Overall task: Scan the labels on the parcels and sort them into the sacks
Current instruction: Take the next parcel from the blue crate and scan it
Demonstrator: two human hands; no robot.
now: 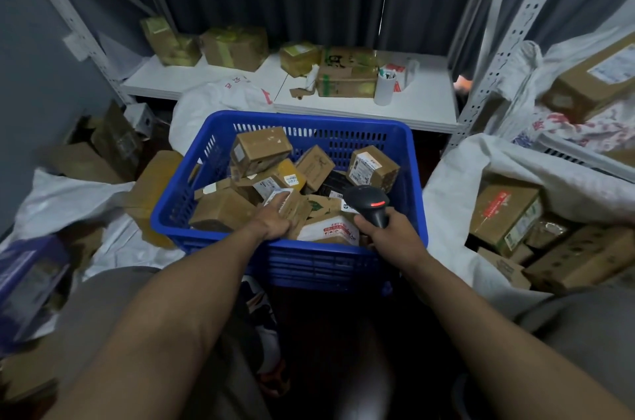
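- Left sack (68, 196): white, lies left of blue crate (309, 265), mouth open, cartons on and around it.
- Blue crate: slotted walls, filled with cardboard parcels.
- Left hand (271, 220): inside crate, near-left part. Fingers extended, close together, resting on labelled parcel (292, 204).
- Labelled parcel: in crate, near middle, white label facing up.
- Right hand (388, 237): above crate near-right rim, fingers curled round scanner (369, 204) handle.
- Scanner: black, red light lit, head over crate contents.
- Right sack (453, 185): white, right of crate, open, holds cartons.
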